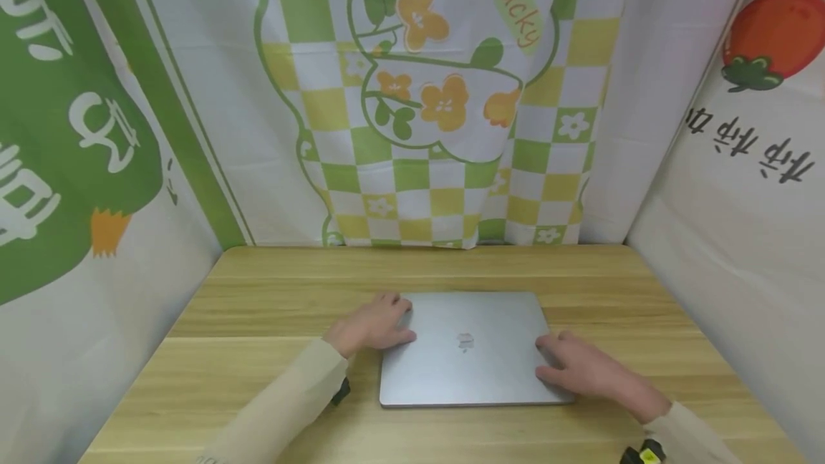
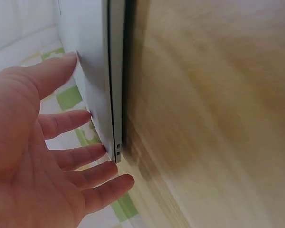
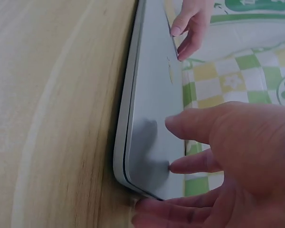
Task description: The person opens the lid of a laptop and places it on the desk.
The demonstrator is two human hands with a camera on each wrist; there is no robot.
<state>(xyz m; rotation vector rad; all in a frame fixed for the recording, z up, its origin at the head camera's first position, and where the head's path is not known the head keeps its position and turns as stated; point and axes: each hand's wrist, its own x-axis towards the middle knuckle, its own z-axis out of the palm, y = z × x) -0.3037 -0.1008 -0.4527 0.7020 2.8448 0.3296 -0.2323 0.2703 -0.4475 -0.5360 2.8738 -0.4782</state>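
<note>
A silver laptop (image 1: 477, 378) with an apple logo lies closed on the wooden table. At its left edge, my left hand (image 1: 374, 324) has its fingers spread at the lid. In the left wrist view, the left hand (image 2: 42, 137) shows fairly straight fingers at the lid, the little finger reaching past the corner with two small ports. My right hand (image 1: 583, 365) is at the laptop's right edge. In the right wrist view, the right hand (image 3: 242, 156) holds its thumb over the lid, one fingertip at the surface and lower fingers beside the edge.
The wooden table (image 1: 271, 306) extends around the laptop. A green and yellow checked curtain (image 1: 412, 185) hangs behind it. Printed cloth walls stand at left (image 1: 77, 349) and right (image 1: 741, 263). Dark wrist straps show below both sleeves.
</note>
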